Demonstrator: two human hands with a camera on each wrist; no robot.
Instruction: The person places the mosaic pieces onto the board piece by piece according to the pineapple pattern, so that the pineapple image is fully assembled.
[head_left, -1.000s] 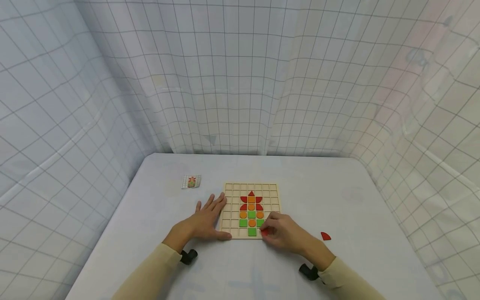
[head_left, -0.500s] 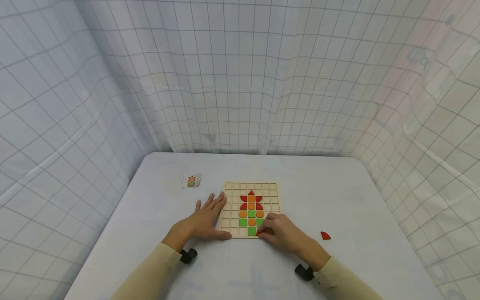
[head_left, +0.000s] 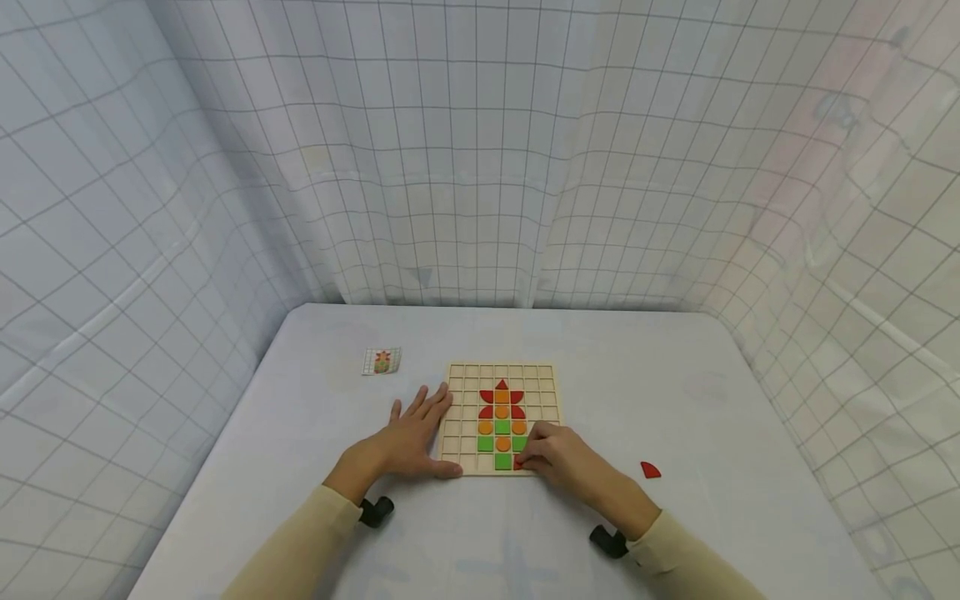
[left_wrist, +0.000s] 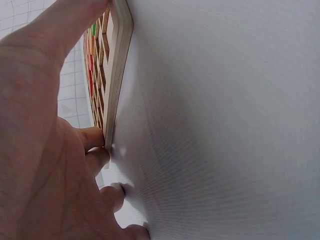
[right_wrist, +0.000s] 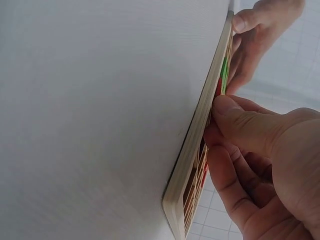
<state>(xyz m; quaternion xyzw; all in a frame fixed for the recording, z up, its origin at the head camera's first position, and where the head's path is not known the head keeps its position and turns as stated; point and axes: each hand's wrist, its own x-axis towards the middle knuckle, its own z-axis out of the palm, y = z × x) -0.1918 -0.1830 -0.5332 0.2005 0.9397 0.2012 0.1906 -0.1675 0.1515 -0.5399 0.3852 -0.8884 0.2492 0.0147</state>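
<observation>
Pinched between my right hand's (head_left: 558, 457) thumb and fingertips, a small red wooden piece (head_left: 517, 465) sits at the bottom row of the square wooden grid board (head_left: 545, 382), lower centre of frame, just right of the green stem. My left hand (head_left: 408, 437) lies flat, fingers straight, bracing the board's left edge. Flower pattern appears nearly complete; one red quarter-round piece (head_left: 650, 470) remains loose at right. Small pattern card (head_left: 382, 361) lies upper left on the white table (head_left: 675, 375); gridded curtains enclose it.

I see a pale worktop (head_left: 675, 375) under soft, even light. White grid-lined curtains (head_left: 480, 167) enclose its left, right and far sides.
</observation>
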